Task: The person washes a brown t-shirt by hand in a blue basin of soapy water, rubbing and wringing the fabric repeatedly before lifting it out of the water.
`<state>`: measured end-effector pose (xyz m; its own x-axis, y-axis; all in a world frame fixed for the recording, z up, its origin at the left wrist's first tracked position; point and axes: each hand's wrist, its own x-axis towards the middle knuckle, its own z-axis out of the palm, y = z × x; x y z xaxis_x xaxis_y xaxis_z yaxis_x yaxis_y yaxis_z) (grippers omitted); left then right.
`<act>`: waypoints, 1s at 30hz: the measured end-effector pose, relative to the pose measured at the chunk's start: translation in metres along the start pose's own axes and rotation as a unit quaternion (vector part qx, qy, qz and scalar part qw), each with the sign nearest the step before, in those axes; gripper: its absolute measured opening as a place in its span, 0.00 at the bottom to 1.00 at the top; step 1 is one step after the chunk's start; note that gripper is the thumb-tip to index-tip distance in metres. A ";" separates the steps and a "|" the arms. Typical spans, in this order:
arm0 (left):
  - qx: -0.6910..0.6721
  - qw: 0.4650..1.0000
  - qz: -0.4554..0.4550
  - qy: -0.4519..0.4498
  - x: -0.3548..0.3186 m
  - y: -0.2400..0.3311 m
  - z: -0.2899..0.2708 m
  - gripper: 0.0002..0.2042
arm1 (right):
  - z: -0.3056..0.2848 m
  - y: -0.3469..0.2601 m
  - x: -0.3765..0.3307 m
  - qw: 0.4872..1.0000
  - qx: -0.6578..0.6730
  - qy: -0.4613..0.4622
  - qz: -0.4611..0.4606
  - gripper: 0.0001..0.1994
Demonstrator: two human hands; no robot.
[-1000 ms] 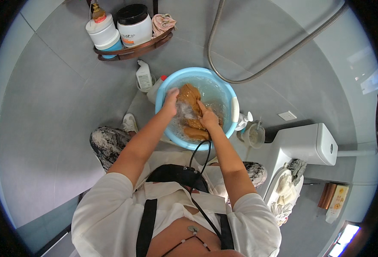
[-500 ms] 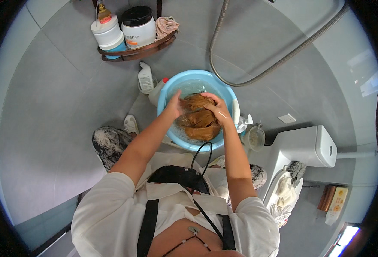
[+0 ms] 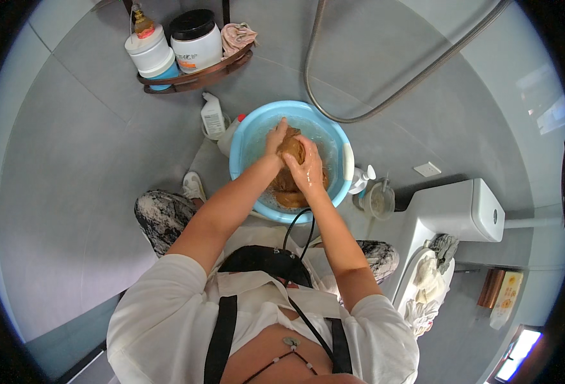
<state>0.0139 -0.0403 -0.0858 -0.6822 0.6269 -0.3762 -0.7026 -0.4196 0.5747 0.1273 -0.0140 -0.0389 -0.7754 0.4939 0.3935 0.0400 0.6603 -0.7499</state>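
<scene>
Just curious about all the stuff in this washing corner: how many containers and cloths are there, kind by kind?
Basins: 1, the blue basin
Brown cloths, held by the left hand and the right hand: 1, the brown cloth
Tubs on the corner shelf: 2, the white tub and the black-lidded tub
Bottles beside the basin: 2, the white bottle and the spray bottle
Total: 6

I see grey tiled walls (image 3: 71,192), a white toilet (image 3: 449,214), a corner shelf (image 3: 196,77) and 1 shower hose (image 3: 385,102).

Bright even daylight, sharp centre, fisheye-bent dark rim.
</scene>
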 end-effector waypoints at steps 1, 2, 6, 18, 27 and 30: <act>0.008 1.000 0.019 0.022 -0.006 -0.001 0.006 0.17 | 0.003 0.004 0.002 1.000 -0.005 0.023 0.011 0.19; -0.008 0.999 0.016 0.039 -0.009 -0.004 0.007 0.15 | 0.005 0.008 0.005 0.999 -0.018 0.028 0.022 0.18; 0.068 0.995 0.040 0.058 -0.009 -0.017 -0.005 0.13 | 0.011 0.026 0.012 0.994 -0.084 0.041 0.064 0.16; 0.084 0.992 -0.020 0.092 0.002 0.017 -0.049 0.29 | 0.006 0.079 -0.004 0.969 -0.243 -0.014 0.039 0.22; -0.035 0.990 -0.093 0.095 -0.003 0.007 -0.064 0.31 | 0.051 0.154 -0.019 0.851 -0.398 -0.273 0.205 0.24; -0.030 0.993 -0.097 0.059 -0.019 0.007 -0.052 0.30 | 0.043 0.124 0.001 0.849 -0.387 -0.292 0.209 0.19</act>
<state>0.0113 -0.0892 -0.1120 -0.5497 0.6204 -0.5594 -0.8312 -0.3397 0.4401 0.1048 0.0439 -0.1539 -0.7634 0.5602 -0.3215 0.6150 0.7826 -0.0966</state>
